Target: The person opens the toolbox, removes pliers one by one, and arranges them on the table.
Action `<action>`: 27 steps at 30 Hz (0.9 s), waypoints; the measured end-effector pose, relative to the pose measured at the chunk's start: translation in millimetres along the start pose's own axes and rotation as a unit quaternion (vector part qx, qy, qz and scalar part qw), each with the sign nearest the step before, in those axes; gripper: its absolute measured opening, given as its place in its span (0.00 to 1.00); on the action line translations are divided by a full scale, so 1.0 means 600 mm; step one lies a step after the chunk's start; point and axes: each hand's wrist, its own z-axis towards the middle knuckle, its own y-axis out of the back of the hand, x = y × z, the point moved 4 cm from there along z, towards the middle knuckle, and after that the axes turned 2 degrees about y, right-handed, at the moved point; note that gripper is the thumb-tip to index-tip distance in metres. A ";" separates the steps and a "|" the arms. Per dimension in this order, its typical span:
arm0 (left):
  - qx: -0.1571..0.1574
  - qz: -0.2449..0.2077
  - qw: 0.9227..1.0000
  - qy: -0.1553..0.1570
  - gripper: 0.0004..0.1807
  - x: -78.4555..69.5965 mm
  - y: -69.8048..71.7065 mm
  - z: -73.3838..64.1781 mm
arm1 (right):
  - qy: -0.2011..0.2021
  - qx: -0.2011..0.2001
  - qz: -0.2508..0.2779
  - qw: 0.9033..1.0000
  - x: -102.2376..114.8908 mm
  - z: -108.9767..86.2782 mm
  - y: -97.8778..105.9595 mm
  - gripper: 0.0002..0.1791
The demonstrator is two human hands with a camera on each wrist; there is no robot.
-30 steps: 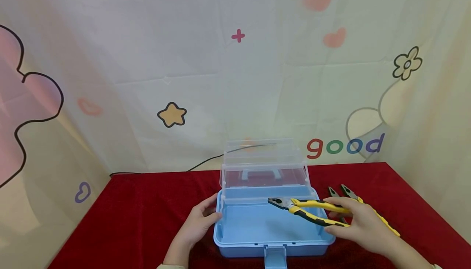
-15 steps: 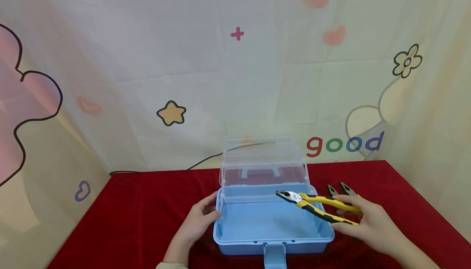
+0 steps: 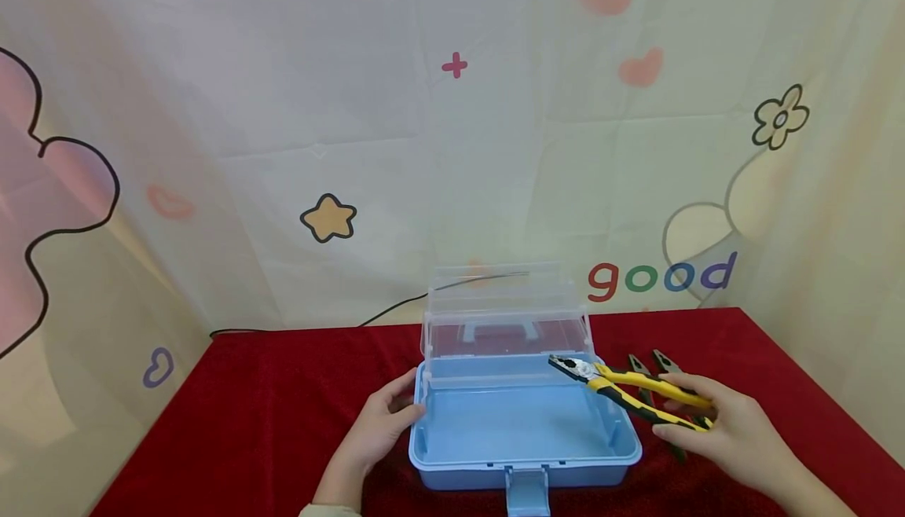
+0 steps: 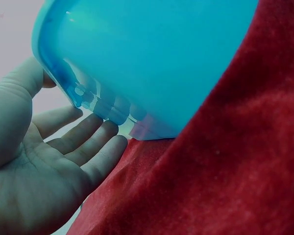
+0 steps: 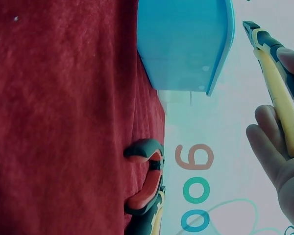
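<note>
A light blue toolbox [image 3: 452, 476] stands on the red cloth, its clear lid [image 3: 558, 335] raised at the back. My left hand [image 3: 379, 428] holds the box's left side, thumb over the rim and fingers against the outer wall. In the left wrist view, those fingertips touch the blue wall [image 4: 152, 54]. My right hand [image 3: 738, 430] grips yellow-and-black pliers [image 3: 632, 378] by the handles. They are raised over the box's right rim, handles spread, nose pointing left. Between the nose and the box floor there is a gap.
Two more pliers lie right of the box: one with dark jaws [image 3: 639, 364], another [image 3: 665, 361] beside it, both partly hidden by my right hand. Red-and-black handles [image 5: 148, 183] show in the right wrist view. A printed curtain [image 3: 382, 108] hangs behind, with a thin black cable [image 3: 392, 310] before it.
My right hand has moved right and slightly up with the pliers, away from the middle of the box. The left hand stays on the left side of the toolbox.
</note>
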 end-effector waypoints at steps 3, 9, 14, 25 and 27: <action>-0.002 0.002 1.000 0.000 0.33 -0.002 0.000 -0.001 | -0.004 -0.005 -0.004 1.000 -0.005 -0.003 0.003 0.40; -0.007 0.004 1.000 -0.001 0.34 -0.003 -0.001 -0.001 | -0.008 -0.018 -0.014 1.000 -0.011 -0.006 0.010 0.38; -0.008 0.008 1.000 0.001 0.33 -0.004 -0.001 -0.002 | -0.008 -0.027 -0.022 0.999 -0.017 -0.009 0.017 0.38; -0.004 0.004 1.000 -0.002 0.33 -0.005 -0.002 -0.004 | -0.030 -0.029 -0.013 0.999 -0.039 -0.014 0.026 0.37; -0.005 0.004 1.000 -0.003 0.33 -0.005 -0.002 -0.004 | -0.031 -0.033 -0.016 0.999 -0.043 -0.015 0.028 0.37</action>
